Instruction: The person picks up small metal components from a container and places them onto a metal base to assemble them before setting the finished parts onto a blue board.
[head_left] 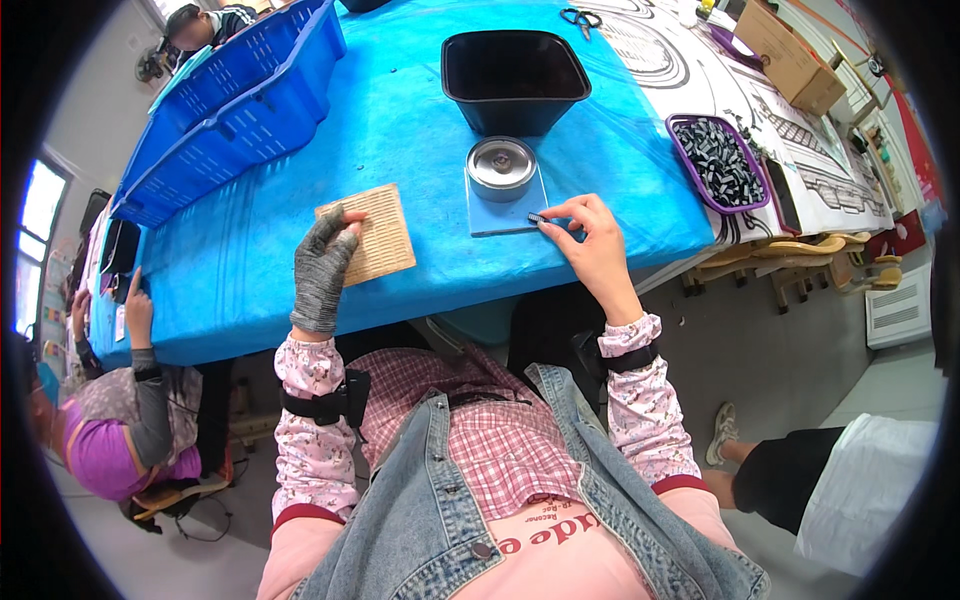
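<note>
Basket (740,210) holds small dark pieces (715,160); right hand (594,242) pinches another.

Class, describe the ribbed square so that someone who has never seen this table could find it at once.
On the blue-covered table, find the gloved left hand near the front edge. The ribbed square shows just right of it. Tan and ridged, it differs from the bluish board under the round tin.

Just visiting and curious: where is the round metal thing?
In the head view, the metal thing sits upper middle, on a square plate, just below the black tub and up-left of the right fingers.
</note>
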